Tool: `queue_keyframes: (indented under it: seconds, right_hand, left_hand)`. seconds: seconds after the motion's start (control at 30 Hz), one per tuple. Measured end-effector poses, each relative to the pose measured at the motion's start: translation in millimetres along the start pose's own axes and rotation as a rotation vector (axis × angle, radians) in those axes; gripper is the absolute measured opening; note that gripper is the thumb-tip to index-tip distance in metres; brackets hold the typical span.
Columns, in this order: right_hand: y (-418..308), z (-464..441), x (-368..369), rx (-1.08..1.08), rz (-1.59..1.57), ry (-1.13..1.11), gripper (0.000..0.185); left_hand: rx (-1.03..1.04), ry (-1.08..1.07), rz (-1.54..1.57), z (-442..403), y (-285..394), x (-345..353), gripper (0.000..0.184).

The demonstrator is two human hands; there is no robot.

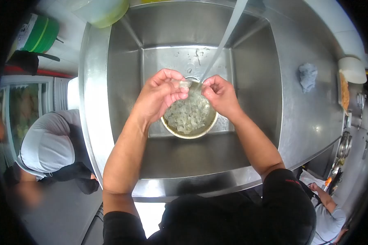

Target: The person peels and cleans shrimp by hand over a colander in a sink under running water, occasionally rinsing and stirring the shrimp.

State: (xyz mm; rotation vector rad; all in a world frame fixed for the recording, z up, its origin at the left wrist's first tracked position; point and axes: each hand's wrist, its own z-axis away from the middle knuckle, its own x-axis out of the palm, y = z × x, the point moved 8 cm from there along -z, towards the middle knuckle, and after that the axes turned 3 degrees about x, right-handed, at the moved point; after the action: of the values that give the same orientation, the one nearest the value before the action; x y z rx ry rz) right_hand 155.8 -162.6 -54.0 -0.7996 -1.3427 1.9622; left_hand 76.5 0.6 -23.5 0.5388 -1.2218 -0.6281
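Note:
Both my hands are above a round bowl that stands on the sink floor. Several pale, translucent pieces that look like peeled shrimp fill it. Between the thumb and fingers of my left hand is one such shrimp. My right hand is closed in a pinch just to its right; whatever is between those fingertips is too small to make out. A pale, narrow streak, a spout or running water, slants down to the gap between my hands.
The deep steel sink surrounds the bowl. A blue-grey cloth lies on the right-hand counter. A translucent tub stands at the upper left. One person bends over at the left; another is at the lower right.

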Motion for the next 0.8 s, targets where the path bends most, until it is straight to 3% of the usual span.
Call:
queue_keyframes:
  seconds: [0.07,0.27,0.37,0.47,0.53,0.57,0.67,0.73,0.8]
  right_hand:
    - [-1,-1,2,-0.045,-0.206,-0.003,0.010]
    - [-20,8,4,0.001,-0.312,-0.099,0.009]
    - [-20,-3,-22,-0.057,-0.190,0.040,0.010]
    - [36,-42,-70,0.106,-0.012,0.186,0.029]
    - [135,-65,-90,0.094,1.098,-0.090,0.057]
    - [174,-65,-101,0.334,1.188,-0.303,0.071]
    - [174,-64,-102,0.322,0.976,-0.108,0.053]
    - [122,-49,-69,0.407,0.793,-0.075,0.045]
    - [86,-36,-31,0.252,0.451,-0.070,0.041]
  left_hand:
    - [0.004,0.007,-0.026,0,-3,-4,0.014]
    - [0.043,0.061,-0.049,0,-6,0,0.014]
    - [0.084,0.068,-0.081,-1,-2,0,0.017]
    - [0.103,0.098,-0.109,-2,0,-4,0.020]
    - [0.082,0.117,-0.144,1,-6,-7,0.020]
    - [0.086,0.125,-0.165,-2,-5,-8,0.020]
    - [0.076,0.137,-0.231,-4,-1,-6,0.017]
    - [0.082,0.153,-0.280,-6,-4,-10,0.015]
    - [0.103,0.166,-0.322,-9,-7,-15,0.013]
